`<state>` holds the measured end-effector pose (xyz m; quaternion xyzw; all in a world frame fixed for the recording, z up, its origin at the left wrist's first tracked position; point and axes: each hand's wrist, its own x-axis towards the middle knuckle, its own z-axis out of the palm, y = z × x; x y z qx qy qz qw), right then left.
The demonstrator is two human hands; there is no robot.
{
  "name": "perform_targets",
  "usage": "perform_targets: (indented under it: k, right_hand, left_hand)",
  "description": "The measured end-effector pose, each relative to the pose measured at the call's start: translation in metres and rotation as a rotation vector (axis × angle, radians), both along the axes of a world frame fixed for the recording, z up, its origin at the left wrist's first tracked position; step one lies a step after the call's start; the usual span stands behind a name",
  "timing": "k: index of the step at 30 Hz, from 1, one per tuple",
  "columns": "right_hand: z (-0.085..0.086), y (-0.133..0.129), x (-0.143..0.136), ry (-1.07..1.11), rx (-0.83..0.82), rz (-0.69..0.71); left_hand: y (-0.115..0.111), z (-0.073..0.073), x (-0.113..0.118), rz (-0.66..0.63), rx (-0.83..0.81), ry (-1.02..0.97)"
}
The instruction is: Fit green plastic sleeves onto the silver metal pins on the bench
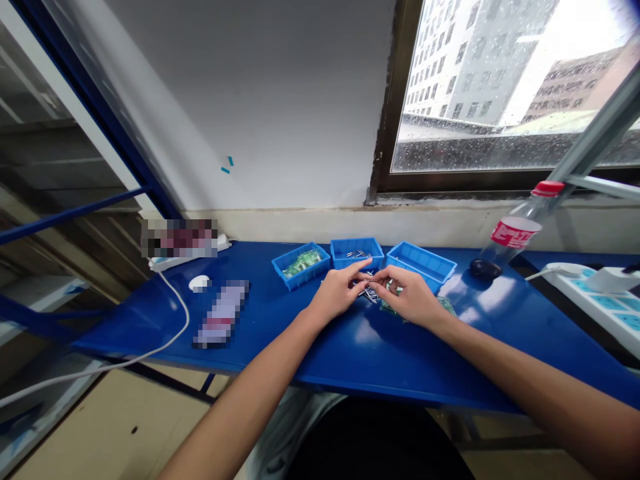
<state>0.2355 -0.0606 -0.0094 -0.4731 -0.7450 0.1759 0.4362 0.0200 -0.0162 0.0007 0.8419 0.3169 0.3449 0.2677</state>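
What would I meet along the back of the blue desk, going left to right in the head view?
White power strip → left blue bin with green pieces → middle blue bin with metal pins → right blue bin → red-capped bottle → socket strip.

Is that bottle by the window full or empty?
Nearly empty: the bottle has dark liquid only near its base and looks clear above.

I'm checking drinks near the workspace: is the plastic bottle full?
No, the bottle holds only a little dark liquid at its bottom.
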Motion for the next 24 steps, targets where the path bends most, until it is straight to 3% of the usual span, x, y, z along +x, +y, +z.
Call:
perform_targets:
  k: [7, 14, 24]
  right_hand:
    - [0.003, 0.000, -0.001, -0.002, -0.008, -0.022]
    - [0.000, 0.002, -0.001, -0.015, -0.043, 0.043]
    - [-0.002, 0.003, -0.001, -0.040, -0.051, 0.043]
  left_hand:
    - [-0.001, 0.003, 0.002, 0.024, 0.021, -0.093]
    - [-0.005, 0.007, 0.005, 0.007, -0.104, -0.295]
    - [-0.007, 0.011, 0.005, 0.065, -0.134, -0.300]
